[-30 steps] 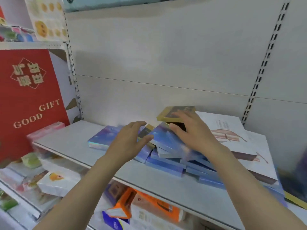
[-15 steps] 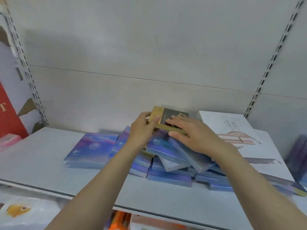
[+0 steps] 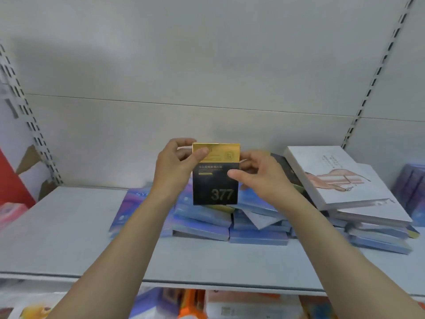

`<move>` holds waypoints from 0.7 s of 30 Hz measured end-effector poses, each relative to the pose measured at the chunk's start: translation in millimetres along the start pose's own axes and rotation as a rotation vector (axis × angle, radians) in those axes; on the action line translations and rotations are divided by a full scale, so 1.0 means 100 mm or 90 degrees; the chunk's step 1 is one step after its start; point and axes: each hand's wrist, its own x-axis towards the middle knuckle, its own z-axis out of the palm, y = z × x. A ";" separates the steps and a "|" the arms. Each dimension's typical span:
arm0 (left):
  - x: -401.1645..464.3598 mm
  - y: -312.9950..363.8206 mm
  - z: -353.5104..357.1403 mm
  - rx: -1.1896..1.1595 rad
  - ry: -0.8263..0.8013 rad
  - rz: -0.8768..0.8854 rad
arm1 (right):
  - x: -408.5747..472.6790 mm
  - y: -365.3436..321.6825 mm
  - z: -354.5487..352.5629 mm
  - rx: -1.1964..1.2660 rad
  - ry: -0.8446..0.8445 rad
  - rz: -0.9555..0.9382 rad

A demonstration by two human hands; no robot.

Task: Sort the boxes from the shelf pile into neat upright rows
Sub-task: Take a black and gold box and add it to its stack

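Above the pile, at the middle of the view, we are holding a black and gold box [image 3: 215,178] upright with both hands, its long axis running from 12 to 6 o'clock and its printed face turned toward us. Our left hand [image 3: 176,168] is gripping the box at its 10 o'clock corner, with the thumb on the gold band. Our right hand [image 3: 257,174] is pinching the edge at 3 o'clock, with the thumb on the front face. Both hands are closed on the same box, and it is not touching the pile.

Below it, the blue boxes [image 3: 202,224] are lying flat and crossed over each other on the shelf [image 3: 69,238]. At 3 o'clock from our hands, some white boxes [image 3: 340,180] are leaning on the same heap, and a dark box [image 3: 287,168] is lying just behind our right hand. No upright row is visible yet, so we judge that the sorting is only starting.

The free part of the shelf is lying toward 8 o'clock from the box, and the left hand is nearer to it. We think the box needs only to go down there on its short bottom edge.
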 end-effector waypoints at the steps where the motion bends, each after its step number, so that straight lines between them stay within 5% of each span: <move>1: 0.00 -0.03 -0.09 0.018 -0.009 -0.024 | 0.00 0.00 0.08 0.050 0.028 0.013; 9: -0.10 -0.50 -0.79 0.061 -0.021 -0.083 | -0.04 -0.01 0.94 0.172 0.030 0.104; 15: -0.12 -1.21 -1.37 0.477 0.022 -0.219 | -0.08 0.08 1.26 0.178 0.070 0.124; 21: -0.04 -1.37 -1.58 0.477 -0.017 -0.317 | -0.11 0.07 1.45 0.135 0.057 0.142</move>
